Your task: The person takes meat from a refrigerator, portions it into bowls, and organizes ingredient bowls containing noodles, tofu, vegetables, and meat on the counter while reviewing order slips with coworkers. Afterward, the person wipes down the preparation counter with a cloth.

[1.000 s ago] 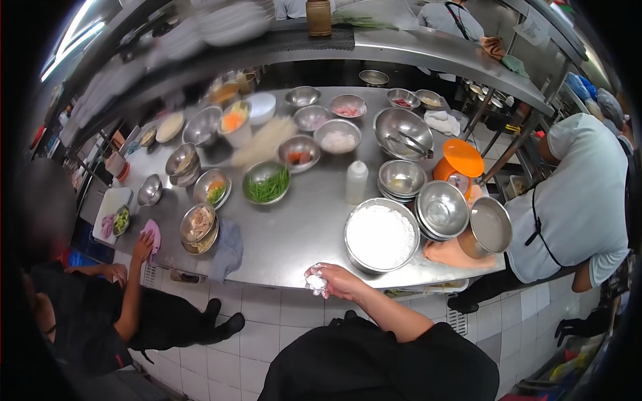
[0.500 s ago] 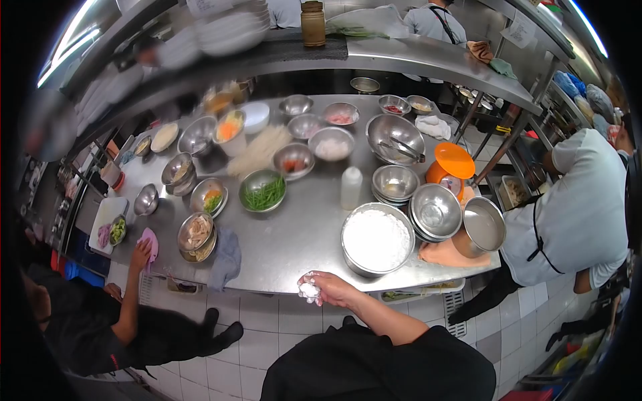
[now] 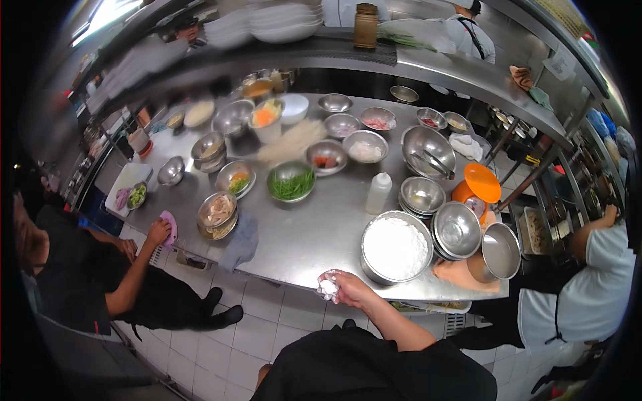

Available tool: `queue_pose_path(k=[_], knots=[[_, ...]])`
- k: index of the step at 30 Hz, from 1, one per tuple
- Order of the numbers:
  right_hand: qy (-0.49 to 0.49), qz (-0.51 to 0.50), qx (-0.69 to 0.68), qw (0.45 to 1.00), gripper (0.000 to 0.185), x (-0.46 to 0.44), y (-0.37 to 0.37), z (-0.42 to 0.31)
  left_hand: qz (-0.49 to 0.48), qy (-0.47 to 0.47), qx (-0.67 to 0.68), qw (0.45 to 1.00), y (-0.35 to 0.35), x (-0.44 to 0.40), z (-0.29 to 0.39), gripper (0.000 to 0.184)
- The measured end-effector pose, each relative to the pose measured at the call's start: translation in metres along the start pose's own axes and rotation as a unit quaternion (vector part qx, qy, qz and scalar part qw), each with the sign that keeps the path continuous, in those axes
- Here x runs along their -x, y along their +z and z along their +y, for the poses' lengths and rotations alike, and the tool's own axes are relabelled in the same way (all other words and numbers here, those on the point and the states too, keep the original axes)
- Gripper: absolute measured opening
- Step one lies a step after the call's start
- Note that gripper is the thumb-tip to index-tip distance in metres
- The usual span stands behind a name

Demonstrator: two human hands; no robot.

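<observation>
No words or numbers can be read here. A white paper sheet (image 3: 560,64) is up near the top right, by the end of the steel shelf (image 3: 468,77). It has faint marks that look like writing, but they are too small and fuzzy to read. A little red mark (image 3: 97,328) is on the black sleeve (image 3: 87,309) of the person at the left. It is too tiny to tell if it has letters. On the squeeze bottle (image 3: 379,194), no letters can be made out.

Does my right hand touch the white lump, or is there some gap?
Touching. The head view shows the white lump held in the curled right hand.
</observation>
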State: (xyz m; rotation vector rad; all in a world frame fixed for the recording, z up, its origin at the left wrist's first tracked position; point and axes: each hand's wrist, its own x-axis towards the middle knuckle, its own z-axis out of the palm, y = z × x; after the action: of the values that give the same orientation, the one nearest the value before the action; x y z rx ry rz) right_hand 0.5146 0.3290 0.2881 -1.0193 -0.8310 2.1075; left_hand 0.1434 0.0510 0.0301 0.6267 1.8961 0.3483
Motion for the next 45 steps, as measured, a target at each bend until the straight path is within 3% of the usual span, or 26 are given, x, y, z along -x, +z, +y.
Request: queue_pose_path(k=[12,16,21,24,26,27,28,30,31,33,38,40,42,44,45], knots=[[0.025,-0.054,0.012,0.998,0.026,-0.026,0.016,0.011,0.007,-0.032,-0.024,0.999,0.007,0.010,-0.067,0.024],[0.026,-0.089,0.010,0.996,0.028,-0.039,0.028,0.016,-0.003,0.044,-0.132,0.990,0.007,0.008,-0.125,0.024],[0.052,-0.076,0.008,0.996,0.026,-0.049,0.052,0.015,0.021,0.189,-0.346,0.919,0.016,0.004,-0.181,0.025],[0.063,-0.082,-0.005,0.995,0.026,-0.053,0.071,0.016,0.075,0.228,-0.411,0.880,0.024,0.001,-0.201,0.025],[0.075,-0.088,0.006,0.993,0.026,-0.057,0.088,0.019,0.010,0.007,-0.095,0.995,0.009,0.028,-0.161,0.031],[0.075,-0.094,0.009,0.993,0.027,-0.062,0.096,0.023,0.033,-0.104,0.050,0.993,-0.008,0.063,-0.101,0.034],[0.087,-0.098,0.007,0.991,0.027,-0.065,0.105,0.026,0.038,-0.112,0.064,0.991,-0.005,0.048,-0.127,0.034],[0.088,-0.102,0.009,0.991,0.027,-0.076,0.125,0.039,-0.004,0.043,0.017,0.999,-0.006,0.009,-0.172,0.035],[0.095,-0.106,0.017,0.990,0.027,-0.079,0.137,0.044,-0.003,0.039,0.027,0.999,-0.008,0.006,-0.176,0.035],[0.092,-0.093,0.027,0.991,0.027,-0.086,0.163,0.053,-0.013,-0.142,0.209,0.967,-0.016,-0.014,-0.178,0.035],[0.106,-0.120,0.059,0.985,0.029,-0.104,0.231,0.085,-0.020,-0.154,0.257,0.954,-0.047,-0.051,-0.233,0.036],[0.116,-0.101,0.064,0.986,0.030,-0.111,0.258,0.100,-0.033,-0.078,0.196,0.977,-0.050,-0.083,-0.286,0.032],[0.143,-0.092,0.090,0.981,0.030,-0.117,0.290,0.112,-0.020,-0.129,0.258,0.957,-0.074,-0.086,-0.293,0.027],[0.164,-0.143,0.079,0.973,0.031,-0.123,0.311,0.124,0.059,0.001,0.189,0.980,-0.067,-0.105,-0.341,0.027],[0.169,-0.148,0.090,0.970,0.032,-0.129,0.320,0.131,0.059,-0.050,0.233,0.969,-0.078,-0.097,-0.334,0.027]])
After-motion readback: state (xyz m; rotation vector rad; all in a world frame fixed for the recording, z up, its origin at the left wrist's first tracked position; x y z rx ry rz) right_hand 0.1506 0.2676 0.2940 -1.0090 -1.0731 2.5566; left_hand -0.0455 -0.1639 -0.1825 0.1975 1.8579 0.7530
